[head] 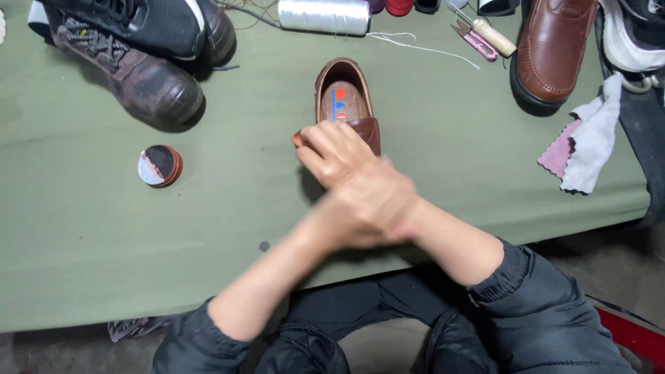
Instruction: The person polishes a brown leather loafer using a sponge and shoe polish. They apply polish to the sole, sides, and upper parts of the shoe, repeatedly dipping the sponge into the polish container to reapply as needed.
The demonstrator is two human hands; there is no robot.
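While both forearms cross over the near edge of the green counter [83, 263], the hands sit stacked on the front of a brown loafer [344, 100] at mid-counter. Left hand [331, 154] lies over the toe, fingers curled round it; right hand [377, 201] is blurred just behind, pressed against the left, and I cannot tell what it grips. Only the loafer's heel and insole show, pointing far. Left of it lies a small round polish tin [160, 165]. Far left, a scuffed boot [131, 69] and a black sneaker [152, 24]. Far middle, a white thread spool [324, 15]. Far right, another brown shoe [552, 48], and a white and pink cloth [585, 142].
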